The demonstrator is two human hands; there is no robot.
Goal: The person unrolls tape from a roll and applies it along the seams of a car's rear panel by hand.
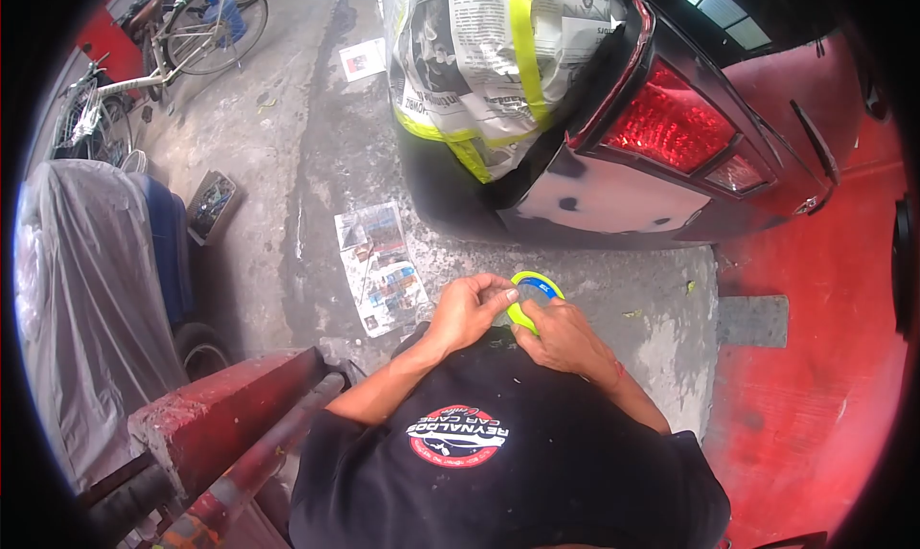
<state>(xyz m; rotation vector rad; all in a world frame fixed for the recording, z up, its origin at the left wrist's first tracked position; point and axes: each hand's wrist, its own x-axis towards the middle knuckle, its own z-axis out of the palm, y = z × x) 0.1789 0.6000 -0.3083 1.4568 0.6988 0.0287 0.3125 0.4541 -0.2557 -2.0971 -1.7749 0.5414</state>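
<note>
A roll of bright yellow-green masking tape (pixel 518 311) with a blue inner core is held in front of my chest. My right hand (pixel 565 338) grips the roll from the right, its fingers wrapped over the near rim. On the other side, my left hand (pixel 470 309) has thumb and fingertips pinched together at the roll's left edge. Whether a loose tape end lies between those fingertips is too small to tell. Beyond my hands stands a dark car body (pixel 450 190), partly covered by newspaper (pixel 470 51) fixed with strips of the same yellow-green tape.
A red tail light (pixel 671 118) sits above a sanded, pale patch (pixel 613 199) on the car. Printed newspaper sheets (pixel 381 266) lie on the concrete floor. Bicycles (pixel 206 32), a crate (pixel 213 207), a grey-covered object (pixel 91 309) and a red beam (pixel 225 400) are on the left.
</note>
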